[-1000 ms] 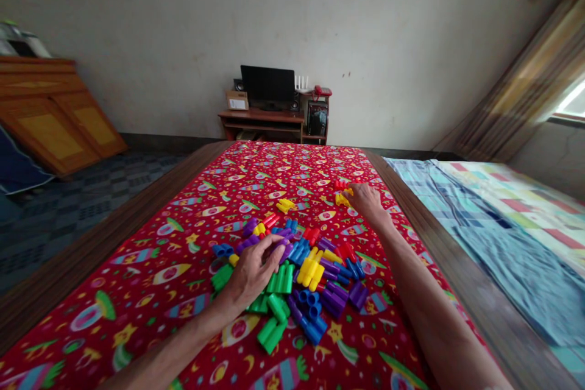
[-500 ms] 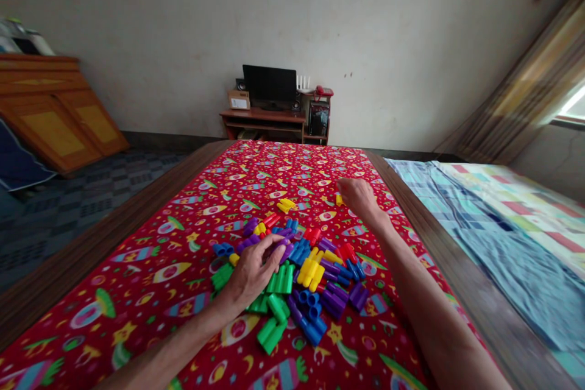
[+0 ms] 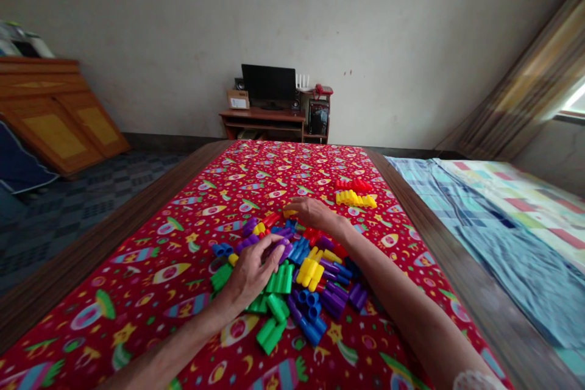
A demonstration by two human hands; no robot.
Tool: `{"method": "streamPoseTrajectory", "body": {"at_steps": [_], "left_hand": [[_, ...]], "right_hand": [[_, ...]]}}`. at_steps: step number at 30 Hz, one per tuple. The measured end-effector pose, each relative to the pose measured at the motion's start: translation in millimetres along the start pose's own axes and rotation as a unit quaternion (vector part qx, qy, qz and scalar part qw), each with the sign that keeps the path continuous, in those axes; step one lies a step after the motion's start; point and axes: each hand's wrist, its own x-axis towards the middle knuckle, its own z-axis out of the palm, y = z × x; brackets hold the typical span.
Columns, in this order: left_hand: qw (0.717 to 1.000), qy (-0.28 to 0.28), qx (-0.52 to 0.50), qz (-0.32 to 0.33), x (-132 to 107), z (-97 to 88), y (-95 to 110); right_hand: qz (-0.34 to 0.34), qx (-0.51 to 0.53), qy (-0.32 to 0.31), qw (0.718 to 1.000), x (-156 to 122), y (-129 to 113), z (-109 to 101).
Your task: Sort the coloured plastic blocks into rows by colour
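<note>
A heap of plastic tube-shaped building blocks in several colours lies on the red patterned cloth (image 3: 150, 311). My left hand (image 3: 249, 274) is closed around a purple building block (image 3: 286, 248) at the heap's left side, above green blocks (image 3: 280, 280). At the far edge of the heap, my right hand (image 3: 315, 213) has its fingers curled over a yellow building block (image 3: 289, 214), which they partly cover. Farther back on the right, a row of yellow blocks (image 3: 355, 198) lies in front of a row of red blocks (image 3: 353, 185).
The cloth covers a table with dark wooden edges (image 3: 414, 219). To the right is a bed with a blue patterned sheet (image 3: 512, 268). Against the wall stands a desk (image 3: 262, 116) with a monitor (image 3: 269, 83); a wooden cabinet (image 3: 59, 116) stands at left.
My right hand has moved left from the yellow row to the loose yellow block by the heap, uncovering the yellow and red rows. My left hand stays with the purple block.
</note>
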Motion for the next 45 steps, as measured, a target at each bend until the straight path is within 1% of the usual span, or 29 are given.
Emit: {"method": "streamPoseTrajectory", "body": {"at_steps": [2,3,6,8,10,12,14,16,19,20,22,24,26,28,33,35,37,41,43,45], "left_hand": [[1.000,0.004,-0.001,-0.006,0,0.0,-1],[1.000,0.004,-0.001,-0.010,0,0.0,-2],[1.000,0.001,-0.006,-0.012,0,-0.1,-3],[1.000,0.002,-0.010,-0.010,0,-0.1,-3],[1.000,0.006,-0.012,-0.011,0,0.0,-2],[1.000,0.009,-0.012,-0.015,0,0.3,-3],[1.000,0.009,-0.014,-0.015,0,0.7,-5],[1.000,0.009,-0.013,-0.010,0,1.0,-7],[1.000,0.005,-0.009,-0.004,0,1.0,-7],[1.000,0.005,-0.010,-0.004,0,0.9,-6],[1.000,0.006,-0.014,-0.006,1,0.6,-3],[1.000,0.008,-0.018,-0.007,1,0.3,-2],[1.000,0.007,-0.017,-0.006,1,-0.1,-2],[1.000,0.005,-0.011,-0.007,0,-0.4,-3],[1.000,0.006,0.006,-0.010,0,-0.8,-6],[1.000,0.007,0.004,-0.011,0,-0.5,-7],[1.000,0.005,0.001,-0.009,0,-0.3,-6],[1.000,0.006,-0.004,-0.007,0,-0.2,-2],[1.000,0.009,-0.008,-0.009,0,0.0,-2],[1.000,0.020,-0.022,-0.009,1,0.5,-3]], "right_hand": [[0.047,-0.014,0.009,0.999,-4,0,-3],[0.057,-0.024,0.023,0.998,-5,0,-3],[0.036,-0.036,0.059,0.997,-4,1,1],[0.013,-0.013,0.049,0.999,-2,2,6],[0.007,0.019,0.033,0.999,-1,3,9],[0.005,0.044,0.048,0.998,-4,8,4],[0.006,0.063,0.086,0.994,-13,19,-8],[0.038,0.074,0.143,0.986,-29,38,-27],[0.147,0.068,0.231,0.959,-64,74,-52],[0.170,0.067,0.241,0.953,-76,86,-58],[0.212,0.060,0.236,0.946,-99,107,-62],[0.253,0.044,0.202,0.945,-116,121,-60],[0.284,0.023,0.158,0.945,-124,128,-56],[0.287,0.009,0.125,0.950,-125,129,-53],[0.263,0.001,0.069,0.962,-116,122,-52],[0.264,0.000,0.060,0.963,-115,120,-52],[0.263,-0.001,0.082,0.961,-116,118,-52],[0.271,-0.015,0.159,0.949,-117,113,-60],[0.266,-0.004,0.185,0.946,-111,103,-67],[0.235,0.026,0.208,0.949,-99,82,-73]]}}
